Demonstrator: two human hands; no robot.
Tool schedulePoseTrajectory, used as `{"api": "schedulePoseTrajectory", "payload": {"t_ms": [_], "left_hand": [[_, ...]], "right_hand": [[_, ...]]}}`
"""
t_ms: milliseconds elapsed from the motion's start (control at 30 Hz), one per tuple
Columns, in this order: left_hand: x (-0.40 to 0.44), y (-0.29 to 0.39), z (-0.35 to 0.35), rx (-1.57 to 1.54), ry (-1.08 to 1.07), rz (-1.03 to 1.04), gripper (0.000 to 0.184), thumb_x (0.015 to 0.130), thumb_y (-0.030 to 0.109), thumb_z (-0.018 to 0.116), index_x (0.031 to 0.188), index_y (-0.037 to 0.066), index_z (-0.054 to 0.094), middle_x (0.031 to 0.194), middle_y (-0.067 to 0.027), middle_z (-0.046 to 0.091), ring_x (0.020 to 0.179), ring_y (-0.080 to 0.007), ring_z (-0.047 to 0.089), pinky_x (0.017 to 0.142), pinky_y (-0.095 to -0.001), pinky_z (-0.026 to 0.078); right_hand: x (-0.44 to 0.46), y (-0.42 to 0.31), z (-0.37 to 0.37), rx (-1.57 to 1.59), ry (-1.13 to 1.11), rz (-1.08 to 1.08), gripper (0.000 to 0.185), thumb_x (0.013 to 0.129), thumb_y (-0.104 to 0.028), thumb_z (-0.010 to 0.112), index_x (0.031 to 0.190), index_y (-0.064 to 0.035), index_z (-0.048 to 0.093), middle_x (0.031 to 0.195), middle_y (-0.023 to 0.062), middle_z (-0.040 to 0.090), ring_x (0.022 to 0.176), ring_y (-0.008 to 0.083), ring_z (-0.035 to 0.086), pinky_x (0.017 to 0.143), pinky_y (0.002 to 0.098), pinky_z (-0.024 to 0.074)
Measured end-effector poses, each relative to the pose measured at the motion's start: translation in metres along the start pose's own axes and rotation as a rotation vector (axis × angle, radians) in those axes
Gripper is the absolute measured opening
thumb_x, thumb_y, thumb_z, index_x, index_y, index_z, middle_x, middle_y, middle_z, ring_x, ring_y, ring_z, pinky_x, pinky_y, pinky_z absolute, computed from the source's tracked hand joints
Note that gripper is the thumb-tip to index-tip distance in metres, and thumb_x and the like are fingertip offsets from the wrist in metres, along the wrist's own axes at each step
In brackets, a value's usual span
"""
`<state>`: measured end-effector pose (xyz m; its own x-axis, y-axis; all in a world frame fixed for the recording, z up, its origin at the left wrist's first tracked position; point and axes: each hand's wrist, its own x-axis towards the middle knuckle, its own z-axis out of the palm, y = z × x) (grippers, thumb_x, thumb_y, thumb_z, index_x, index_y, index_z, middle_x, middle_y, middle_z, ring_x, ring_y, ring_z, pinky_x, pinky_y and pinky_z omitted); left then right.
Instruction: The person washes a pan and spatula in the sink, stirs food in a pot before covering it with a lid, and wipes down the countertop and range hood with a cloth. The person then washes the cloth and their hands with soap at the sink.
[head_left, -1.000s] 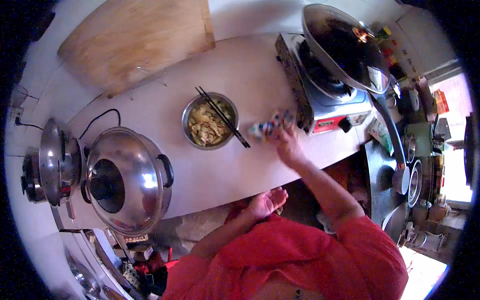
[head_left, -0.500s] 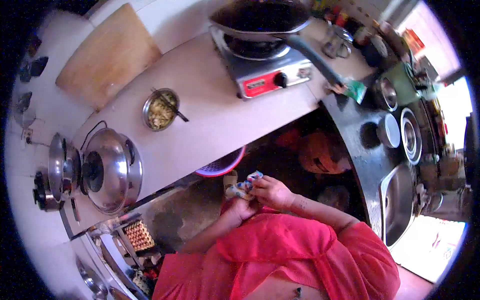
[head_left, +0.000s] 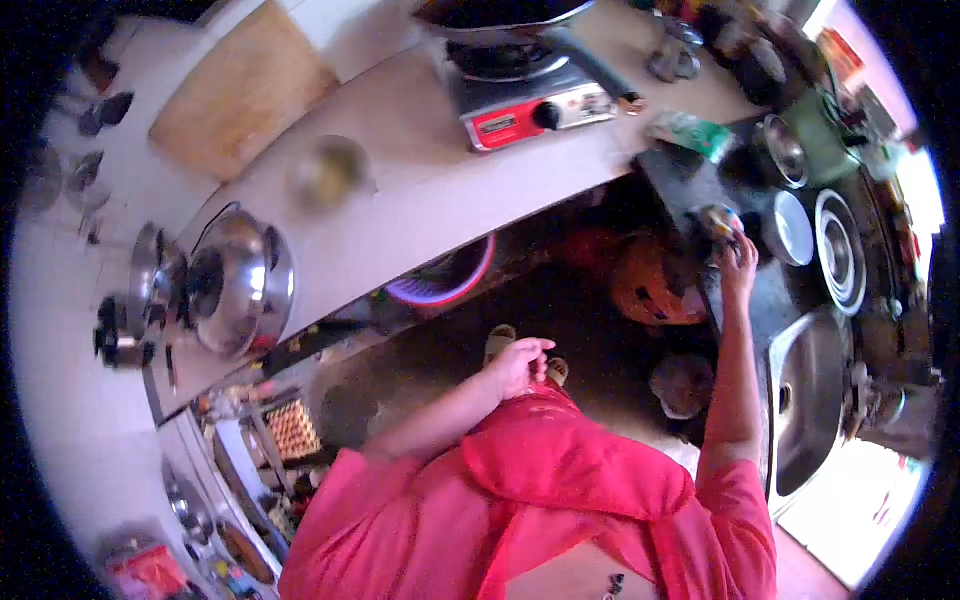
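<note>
My right hand [head_left: 738, 262] reaches over the dark counter on the right, its fingers closed on a small crumpled patterned cloth [head_left: 716, 220] with pale, blue and red spots. Whether the cloth rests on the counter is hard to tell. Close by is a pale bowl [head_left: 788, 230]. My left hand [head_left: 520, 368] hovers in front of my red apron [head_left: 570, 455], fingers loosely bent with one stretched out, and nothing shows in it.
A gas stove [head_left: 535, 105] bears a dark wok [head_left: 500, 12] with a long handle. A blurred bowl of food [head_left: 330, 175] sits on the pale counter, with a lidded steel pot [head_left: 240, 285] farther left. Beyond the right hand are nested basins [head_left: 840, 250] and a sink [head_left: 805, 400].
Both hands were together at my waist on the patterned cloth. My right hand has carried it right, over the dark counter; my left has let go. The view has shifted.
</note>
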<state>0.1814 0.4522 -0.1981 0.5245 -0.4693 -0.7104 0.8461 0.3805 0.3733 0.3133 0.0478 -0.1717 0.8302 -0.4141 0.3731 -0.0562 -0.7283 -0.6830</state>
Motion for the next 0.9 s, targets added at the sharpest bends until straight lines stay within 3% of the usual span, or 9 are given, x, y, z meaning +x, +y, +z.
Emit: {"api": "schedulePoseTrajectory", "payload": {"t_ms": [100,133,200,333,433,533,600,700,900], "left_hand": [[0.009,0.004,-0.008,0.078,0.025,0.007,0.02,0.088,0.011,0.04,0.101,0.003,0.053,0.076,-0.0033,0.053,0.069,-0.0145,0.051,0.061,-0.0283,0.044],[0.009,0.007,-0.01,0.123,0.032,0.038,0.019,0.088,0.011,0.041,0.101,0.003,0.053,0.077,-0.0031,0.053,0.07,-0.0139,0.051,0.061,-0.0273,0.044],[0.0,0.01,-0.016,0.153,0.038,0.076,0.018,0.087,0.011,0.044,0.099,0.003,0.054,0.078,-0.0031,0.054,0.07,-0.0131,0.051,0.061,-0.0258,0.044],[-0.02,0.023,-0.048,0.05,0.077,0.157,0.016,0.086,0.012,0.047,0.097,0.004,0.057,0.077,-0.0021,0.055,0.067,-0.0107,0.052,0.06,-0.0231,0.044],[-0.054,0.044,-0.07,-0.1,0.144,0.247,0.016,0.085,0.01,0.048,0.095,0.002,0.058,0.076,-0.0026,0.055,0.066,-0.0107,0.052,0.058,-0.0222,0.043],[-0.084,0.057,-0.1,-0.187,0.199,0.339,0.016,0.086,0.011,0.048,0.092,0.001,0.058,0.074,-0.0045,0.054,0.065,-0.0134,0.051,0.058,-0.0235,0.042],[-0.091,0.053,-0.129,0.369,0.307,0.65,0.02,0.08,0.007,0.052,0.098,0.001,0.056,0.077,-0.0046,0.056,0.066,-0.0157,0.052,0.059,-0.0259,0.045],[-0.09,0.045,-0.175,0.23,0.359,0.68,0.025,0.078,0.005,0.051,0.103,0.003,0.054,0.073,-0.0032,0.052,0.064,-0.016,0.05,0.058,-0.0271,0.044],[-0.104,0.084,-0.205,-0.538,0.338,0.451,0.019,0.085,0.014,0.047,0.1,0.005,0.054,0.06,0.0019,0.039,0.053,-0.0087,0.038,0.047,-0.0228,0.033]], "right_hand": [[-0.004,-0.014,0.029,-0.705,-0.056,-0.074,0.036,0.076,-0.015,0.054,0.111,-0.0084,0.052,0.116,0.0141,0.046,0.109,0.029,0.044,0.09,0.0332,0.0366],[0.005,-0.023,0.041,-0.305,-0.226,0.033,0.036,0.074,-0.012,0.055,0.109,-0.0077,0.053,0.115,0.0136,0.047,0.107,0.0291,0.045,0.089,0.0334,0.0377],[0.0,-0.056,0.07,0.032,-0.297,-0.284,0.034,0.07,-0.003,0.057,0.104,-0.0056,0.057,0.104,0.0114,0.053,0.091,0.0208,0.054,0.068,0.0247,0.047],[-0.032,-0.2,0.133,0.313,-0.521,-0.206,0.049,0.063,0.009,0.054,0.109,-0.0082,0.057,0.112,0.0154,0.048,0.104,0.0273,0.048,0.087,0.0309,0.0402],[-0.051,-0.229,0.234,0.124,-0.489,-0.453,0.047,0.069,-0.009,0.061,0.115,-0.0124,0.051,0.116,0.0166,0.046,0.108,0.0333,0.043,0.091,0.0419,0.0345],[-0.101,-0.293,0.297,-0.22,-0.461,-0.74,0.072,0.067,-0.029,0.064,0.129,-0.0101,0.032,0.122,0.0156,0.04,0.116,0.031,0.034,0.098,0.0461,0.0234],[-0.142,-0.34,0.329,-0.2,-0.603,-0.768,0.07,0.068,-0.032,0.062,0.128,-0.0102,0.034,0.12,0.0127,0.042,0.115,0.0282,0.034,0.093,0.0442,0.027],[-0.197,-0.402,0.348,-0.108,-0.887,-1.192,0.041,0.073,-0.026,0.056,0.113,-0.0176,0.052,0.12,0.0065,0.043,0.114,0.0286,0.034,0.089,0.045,0.0298],[-0.192,-0.406,0.338,0.13,-0.947,-1.093,0.039,0.063,-0.023,0.063,0.102,-0.0228,0.058,0.12,0.0009,0.042,0.114,0.0277,0.031,0.091,0.0492,0.0272]]}}
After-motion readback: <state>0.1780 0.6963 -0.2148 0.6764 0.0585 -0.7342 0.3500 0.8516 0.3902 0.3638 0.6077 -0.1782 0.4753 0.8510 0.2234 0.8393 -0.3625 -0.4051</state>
